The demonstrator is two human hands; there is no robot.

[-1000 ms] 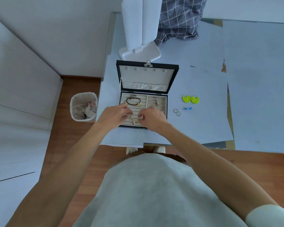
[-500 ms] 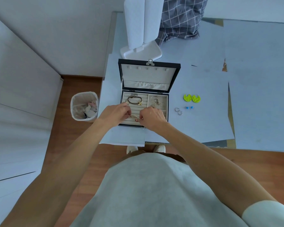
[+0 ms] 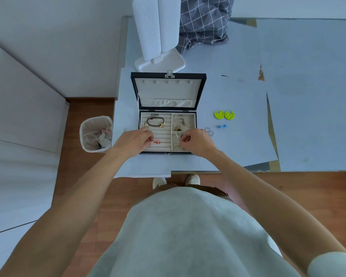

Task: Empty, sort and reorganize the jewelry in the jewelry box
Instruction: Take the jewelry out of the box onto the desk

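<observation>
A black jewelry box (image 3: 200, 90) stands open on the table, its cream lid upright. A dark cord bracelet (image 3: 155, 122) with gold charms lies on the ring rolls at back left. Tangled gold pieces (image 3: 181, 123) fill the back right compartment. My left hand (image 3: 135, 140) rests on the ring rolls, its fingertips at a small pink piece (image 3: 157, 142). My right hand (image 3: 196, 141) pinches a thin gold wire piece (image 3: 177, 139) over the front right compartment. On the table right of the box lie two lime-green earrings (image 3: 224, 114), two blue studs (image 3: 222, 126) and two silver hoops (image 3: 209, 131).
A white stand (image 3: 158, 37) rises behind the box, with grey checked cloth (image 3: 205, 21) beside it. A lined waste bin (image 3: 95, 134) sits on the wooden floor left of the table. Pale sheets of paper (image 3: 248, 92) cover the tabletop. The table's front edge runs just below the box.
My hands were together over the ring rolls holding a thin gold piece; they have parted. The right hand moved right over the front right compartment, and a pink piece shows by the left fingertips.
</observation>
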